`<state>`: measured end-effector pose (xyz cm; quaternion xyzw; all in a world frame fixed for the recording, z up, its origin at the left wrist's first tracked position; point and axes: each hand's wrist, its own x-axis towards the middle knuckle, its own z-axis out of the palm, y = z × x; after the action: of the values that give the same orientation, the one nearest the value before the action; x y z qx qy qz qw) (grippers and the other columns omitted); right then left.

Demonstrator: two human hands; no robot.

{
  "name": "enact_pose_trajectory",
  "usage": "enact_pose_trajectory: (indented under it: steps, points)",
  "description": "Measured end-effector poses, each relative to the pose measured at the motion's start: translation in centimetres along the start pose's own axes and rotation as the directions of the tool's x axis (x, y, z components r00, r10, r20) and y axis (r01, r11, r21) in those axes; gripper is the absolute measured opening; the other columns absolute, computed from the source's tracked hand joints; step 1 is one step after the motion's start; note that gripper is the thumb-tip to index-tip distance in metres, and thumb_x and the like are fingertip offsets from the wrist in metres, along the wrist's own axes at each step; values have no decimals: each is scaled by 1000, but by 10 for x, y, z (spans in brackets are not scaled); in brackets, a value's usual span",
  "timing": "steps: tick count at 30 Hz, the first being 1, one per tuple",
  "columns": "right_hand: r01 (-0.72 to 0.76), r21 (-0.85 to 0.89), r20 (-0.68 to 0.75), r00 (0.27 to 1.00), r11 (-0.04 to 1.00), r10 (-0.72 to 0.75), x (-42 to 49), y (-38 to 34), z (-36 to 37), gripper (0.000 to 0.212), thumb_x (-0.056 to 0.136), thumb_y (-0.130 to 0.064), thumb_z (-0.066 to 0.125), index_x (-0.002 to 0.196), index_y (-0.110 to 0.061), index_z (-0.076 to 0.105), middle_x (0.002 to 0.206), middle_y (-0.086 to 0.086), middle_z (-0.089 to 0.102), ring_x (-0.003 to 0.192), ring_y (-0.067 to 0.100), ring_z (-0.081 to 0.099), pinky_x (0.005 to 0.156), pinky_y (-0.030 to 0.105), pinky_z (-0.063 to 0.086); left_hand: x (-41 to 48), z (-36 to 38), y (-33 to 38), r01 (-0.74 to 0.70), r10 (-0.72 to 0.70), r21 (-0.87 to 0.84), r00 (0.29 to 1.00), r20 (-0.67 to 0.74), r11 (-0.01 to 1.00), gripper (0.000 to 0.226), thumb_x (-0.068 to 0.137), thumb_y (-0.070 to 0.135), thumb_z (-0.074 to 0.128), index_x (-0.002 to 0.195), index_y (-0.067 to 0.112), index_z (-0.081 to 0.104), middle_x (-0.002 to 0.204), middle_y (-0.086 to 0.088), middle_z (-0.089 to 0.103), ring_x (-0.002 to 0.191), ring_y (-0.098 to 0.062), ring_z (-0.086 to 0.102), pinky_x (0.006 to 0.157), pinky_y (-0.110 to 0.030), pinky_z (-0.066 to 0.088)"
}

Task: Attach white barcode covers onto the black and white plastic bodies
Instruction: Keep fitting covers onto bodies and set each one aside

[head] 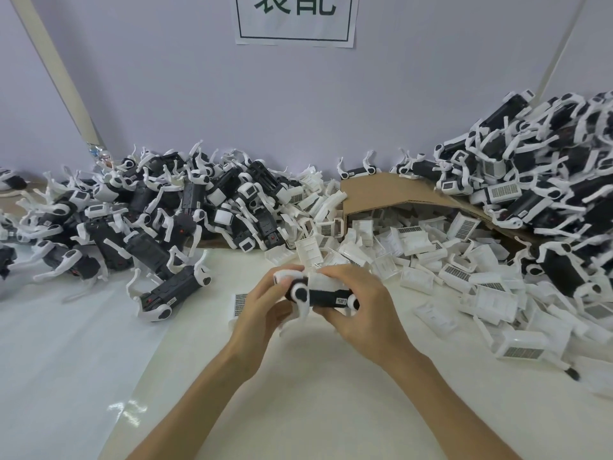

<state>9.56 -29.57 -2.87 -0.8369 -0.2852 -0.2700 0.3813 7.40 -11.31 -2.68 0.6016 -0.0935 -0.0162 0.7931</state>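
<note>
In front of the box (381, 190), my left hand (262, 315) and right hand (363, 305) gripped one body (326, 297), fingers curled round it, cover (321, 280) on top.

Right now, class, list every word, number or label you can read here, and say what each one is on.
"装配", probably; the tops are cut off: on the wall sign.
Label on the held body: too small to read.
Barcode patches on the covers: blurred, nothing readable.
</note>
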Motion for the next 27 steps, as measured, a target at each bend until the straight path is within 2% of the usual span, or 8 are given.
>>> enact_pose_trajectory:
  steps: [4,8,13,17,19,21,24,27]
  points:
    - [104,-189,-1,994,977,-106,0,-1,1,51,71,-32,85,119,-36,67,132,-9,56,124,10,49,103,31,32,-1,-4,5,146,-145,-35,989,34,989,51,88,57,48,108,18,75,110,-16,73,90,-29,69,77,-34,53]
    - [145,-241,40,989,960,-139,-1,-5,5,57,69,-29,86,121,-39,68,135,-7,55,129,15,46,105,44,32,-2,-9,11,259,-258,0,959,117,966,39,87,47,56,105,21,79,105,-12,74,85,-22,69,74,-32,55]
    - [17,-204,-106,994,979,-39,1,-7,4,88,70,-25,85,148,-26,44,153,-1,40,143,16,34,114,32,21,-1,-9,9,165,-165,8,978,130,986,42,88,38,59,125,21,69,125,-13,68,106,-23,66,91,-35,51]
    - [-90,90,-368,923,992,117,2,-9,-7,45,80,-17,72,122,-18,57,120,-6,61,114,11,57,99,22,39,0,-7,6,100,-90,-110,991,98,989,54,86,32,66,138,22,58,124,-8,70,107,-23,67,85,-31,53]
    - [-162,250,-274,934,955,230,3,-10,-13,14,85,-29,65,96,-21,65,88,-9,67,86,10,63,81,21,45,1,-8,4,65,-59,-116,996,60,991,58,84,26,68,140,18,54,128,-12,68,114,-28,66,95,-38,49]
    - [-288,382,-52,942,878,331,5,-13,-14,24,84,-45,61,91,-24,69,81,-6,71,80,10,67,77,29,49,1,-7,2,17,-16,-88,1000,13,996,58,81,18,71,136,12,56,125,-13,69,114,-30,66,94,-39,50]
    - [-356,362,164,934,861,317,3,-16,-6,39,79,-58,59,107,-33,70,100,-15,71,102,6,64,91,28,44,1,-4,-2,-44,43,-10,997,-66,999,55,73,15,77,125,6,61,114,-13,73,102,-32,67,76,-33,51]
    - [-303,286,141,952,909,273,0,-17,0,46,75,-67,59,113,-42,66,117,-18,55,123,3,47,98,15,35,2,-5,-1,-121,133,118,986,-98,986,58,68,18,86,121,13,63,109,-6,75,99,-26,71,71,-27,53]
